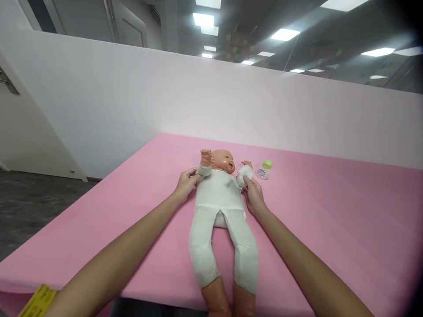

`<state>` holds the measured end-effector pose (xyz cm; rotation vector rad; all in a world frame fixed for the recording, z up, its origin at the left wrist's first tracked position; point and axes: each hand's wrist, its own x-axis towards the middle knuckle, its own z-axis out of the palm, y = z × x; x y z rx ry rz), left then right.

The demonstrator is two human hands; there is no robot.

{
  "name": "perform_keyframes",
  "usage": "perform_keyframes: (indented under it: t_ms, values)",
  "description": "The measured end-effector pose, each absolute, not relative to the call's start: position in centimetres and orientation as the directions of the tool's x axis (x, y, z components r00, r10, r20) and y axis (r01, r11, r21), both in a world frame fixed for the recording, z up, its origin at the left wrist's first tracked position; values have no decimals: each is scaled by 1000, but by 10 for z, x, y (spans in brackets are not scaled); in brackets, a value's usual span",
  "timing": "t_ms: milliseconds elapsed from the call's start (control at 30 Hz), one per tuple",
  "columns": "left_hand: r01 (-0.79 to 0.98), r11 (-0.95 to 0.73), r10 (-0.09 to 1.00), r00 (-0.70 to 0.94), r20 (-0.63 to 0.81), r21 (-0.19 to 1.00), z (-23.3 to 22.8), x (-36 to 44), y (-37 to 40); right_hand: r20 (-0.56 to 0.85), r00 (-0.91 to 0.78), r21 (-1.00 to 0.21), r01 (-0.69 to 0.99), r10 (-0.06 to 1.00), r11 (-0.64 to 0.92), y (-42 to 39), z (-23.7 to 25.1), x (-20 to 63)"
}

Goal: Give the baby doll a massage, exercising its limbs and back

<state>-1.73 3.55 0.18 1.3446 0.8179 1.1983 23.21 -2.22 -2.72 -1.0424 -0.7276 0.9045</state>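
Note:
A baby doll [218, 189] with a white cloth body lies on its back on the pink table, its head turned to the right and its feet toward me. My left hand [187, 182] is closed on the doll's arm at the left of its body, thumb on the white cloth below the raised plastic hand. On the other side, my right hand [254, 193] pinches the white sleeve of the doll's bent arm [245, 175]. Just beyond that arm a small clear bottle [264, 170] with a green cap and a printed label rests on the table.
The pink table [330, 220] reaches a white wall [264, 110] at the back. A yellow tag [38, 301] shows near my left forearm. To the left are a door [29, 127] and a dark floor [39, 193].

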Motion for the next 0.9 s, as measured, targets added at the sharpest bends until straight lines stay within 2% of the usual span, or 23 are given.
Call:
perform_keyframes:
  t_ms: [300,667,900]
  values:
    - [-137,-186,944,248,216,973,-3,-20,39,135,429,-927,-264,893,267,-27,-22,228]
    - [-172,-132,953,249,172,976,3,-17,33,62,465,-946,-254,883,200,-27,-20,228]
    - [-155,-160,954,230,193,975,3,-18,35,140,424,-933,-247,895,263,-27,-21,228]
